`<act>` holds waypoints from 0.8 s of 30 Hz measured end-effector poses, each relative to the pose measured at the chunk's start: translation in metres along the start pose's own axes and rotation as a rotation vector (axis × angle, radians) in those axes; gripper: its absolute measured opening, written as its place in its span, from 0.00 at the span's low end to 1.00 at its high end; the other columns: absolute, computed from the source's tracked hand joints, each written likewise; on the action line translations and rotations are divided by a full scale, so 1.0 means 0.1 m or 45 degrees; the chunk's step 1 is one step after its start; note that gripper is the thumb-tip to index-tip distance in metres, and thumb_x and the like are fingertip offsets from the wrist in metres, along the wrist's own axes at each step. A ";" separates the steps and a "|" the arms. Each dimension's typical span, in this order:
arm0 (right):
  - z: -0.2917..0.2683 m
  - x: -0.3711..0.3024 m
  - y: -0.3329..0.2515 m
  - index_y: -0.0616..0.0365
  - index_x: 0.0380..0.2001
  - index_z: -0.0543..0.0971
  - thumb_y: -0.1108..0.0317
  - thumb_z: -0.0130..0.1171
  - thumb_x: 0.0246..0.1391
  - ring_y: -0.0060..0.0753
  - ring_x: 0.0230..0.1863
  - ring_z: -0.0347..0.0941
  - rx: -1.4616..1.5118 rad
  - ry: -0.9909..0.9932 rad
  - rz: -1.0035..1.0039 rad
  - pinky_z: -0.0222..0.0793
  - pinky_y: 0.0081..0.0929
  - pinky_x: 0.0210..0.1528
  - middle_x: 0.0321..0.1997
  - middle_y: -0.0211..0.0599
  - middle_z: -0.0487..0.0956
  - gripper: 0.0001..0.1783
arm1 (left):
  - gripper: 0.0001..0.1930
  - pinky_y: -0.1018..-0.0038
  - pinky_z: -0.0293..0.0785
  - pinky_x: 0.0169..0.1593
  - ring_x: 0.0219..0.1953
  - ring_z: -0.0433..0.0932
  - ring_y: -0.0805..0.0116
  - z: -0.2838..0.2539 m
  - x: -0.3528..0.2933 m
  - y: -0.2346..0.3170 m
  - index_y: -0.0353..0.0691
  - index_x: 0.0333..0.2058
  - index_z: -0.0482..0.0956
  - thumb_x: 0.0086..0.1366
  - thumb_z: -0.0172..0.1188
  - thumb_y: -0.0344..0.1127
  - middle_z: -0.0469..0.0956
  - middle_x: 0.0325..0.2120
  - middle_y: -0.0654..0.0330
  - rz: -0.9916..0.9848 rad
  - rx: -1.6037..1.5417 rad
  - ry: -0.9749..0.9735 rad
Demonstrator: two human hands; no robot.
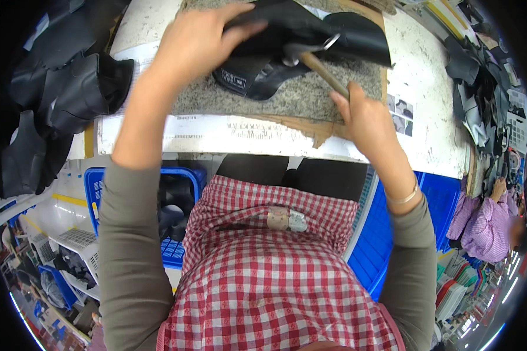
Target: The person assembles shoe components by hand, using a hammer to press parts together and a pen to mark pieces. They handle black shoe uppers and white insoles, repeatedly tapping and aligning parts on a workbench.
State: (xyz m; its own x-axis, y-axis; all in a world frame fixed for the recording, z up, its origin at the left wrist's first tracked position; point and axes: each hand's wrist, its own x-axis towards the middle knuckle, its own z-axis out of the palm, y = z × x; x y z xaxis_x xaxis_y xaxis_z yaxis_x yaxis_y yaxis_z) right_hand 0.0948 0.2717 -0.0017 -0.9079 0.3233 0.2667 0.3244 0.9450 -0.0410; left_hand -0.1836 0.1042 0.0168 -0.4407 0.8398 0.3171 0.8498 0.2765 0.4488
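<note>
Black leather shoe-upper pieces [275, 22] lie over a worn, grey, fuzzy board [199, 103] at the far side of the table. My left hand [202, 41] grips their left edge between thumb and fingers. In my right hand [366, 114] is a hammer [323, 71], held by its wooden handle. Its metal head rests on or just above the leather; I cannot tell whether it touches. Below the pieces, a black flap with a white printed label [234, 80] lies on the board. A curved black leather part [363, 38] extends to the right.
Stacked black leather uppers [70, 88] stand at the left, with more hanging leather pieces [477, 88] at the right. Printed paper sheets lie on the white table [424, 140]. Beneath it are a blue crate [93, 178] and blue bins [427, 205]. Another person [489, 231] works at the far right.
</note>
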 end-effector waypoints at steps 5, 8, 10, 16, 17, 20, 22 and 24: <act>0.19 -0.15 -0.10 0.63 0.34 0.73 0.51 0.57 0.69 0.59 0.19 0.78 0.059 -0.048 0.176 0.74 0.48 0.21 0.16 0.51 0.78 0.22 | 0.38 0.59 0.82 0.45 0.37 0.87 0.44 0.58 -0.70 0.42 0.29 0.65 0.62 0.63 0.70 0.39 0.83 0.41 0.37 -0.553 -0.186 0.310; 0.05 -0.14 -0.27 0.63 0.34 0.74 0.52 0.56 0.70 0.59 0.21 0.79 0.344 -0.105 0.206 0.75 0.47 0.23 0.18 0.52 0.78 0.22 | 0.31 0.57 0.81 0.46 0.28 0.86 0.45 0.47 -0.64 0.54 0.23 0.60 0.63 0.64 0.64 0.33 0.82 0.36 0.34 -0.750 -0.818 0.285; -0.26 -0.21 -0.35 0.63 0.38 0.75 0.52 0.55 0.71 0.57 0.24 0.79 0.646 -0.154 0.192 0.73 0.45 0.25 0.19 0.52 0.77 0.21 | 0.28 0.62 0.82 0.40 0.33 0.88 0.57 -0.09 -0.33 0.50 0.30 0.62 0.71 0.67 0.62 0.36 0.83 0.44 0.42 -0.585 -0.164 0.429; -1.36 -0.84 -0.57 0.63 0.40 0.74 0.59 0.61 0.68 0.51 0.18 0.76 0.538 0.170 0.152 0.67 0.41 0.20 0.17 0.48 0.75 0.16 | 0.09 0.54 0.81 0.42 0.36 0.85 0.43 -1.38 0.37 1.15 0.37 0.30 0.86 0.53 0.61 0.33 0.84 0.29 0.43 0.024 0.748 0.780; -1.38 -0.84 -0.56 0.64 0.40 0.74 0.58 0.60 0.69 0.51 0.17 0.76 0.498 0.253 0.174 0.67 0.42 0.20 0.17 0.48 0.75 0.16 | 0.09 0.54 0.81 0.41 0.35 0.85 0.44 -1.25 0.47 1.31 0.36 0.28 0.87 0.53 0.60 0.31 0.84 0.28 0.42 0.113 0.870 0.734; -1.09 -0.73 -0.48 0.64 0.38 0.74 0.57 0.58 0.69 0.53 0.17 0.76 0.416 0.273 0.194 0.68 0.43 0.18 0.15 0.47 0.75 0.18 | 0.06 0.56 0.82 0.39 0.36 0.85 0.43 -0.58 0.68 1.50 0.40 0.27 0.88 0.55 0.62 0.31 0.86 0.32 0.50 0.368 1.008 0.428; -0.76 -0.66 -0.40 0.64 0.37 0.74 0.53 0.53 0.71 0.56 0.19 0.77 0.363 0.196 0.189 0.71 0.46 0.21 0.16 0.50 0.76 0.21 | 0.09 0.55 0.80 0.46 0.45 0.82 0.45 -0.07 0.60 1.29 0.39 0.37 0.87 0.60 0.62 0.34 0.83 0.43 0.47 0.348 0.873 0.073; -0.41 -0.63 -0.36 0.64 0.37 0.73 0.52 0.51 0.72 0.59 0.22 0.79 0.337 -0.043 0.284 0.73 0.50 0.25 0.17 0.51 0.78 0.22 | 0.08 0.58 0.78 0.45 0.49 0.81 0.54 0.30 0.38 0.99 0.42 0.36 0.87 0.59 0.62 0.33 0.82 0.42 0.54 0.408 0.698 0.150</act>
State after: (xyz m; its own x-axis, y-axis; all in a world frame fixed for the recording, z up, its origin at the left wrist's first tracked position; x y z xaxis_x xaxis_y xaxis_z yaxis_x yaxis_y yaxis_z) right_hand 0.1510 0.2155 0.0221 -0.8320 0.5208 0.1914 0.4399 0.8293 -0.3446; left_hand -0.1078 0.1770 0.0480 -0.1428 0.8720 0.4682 0.9552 0.2453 -0.1656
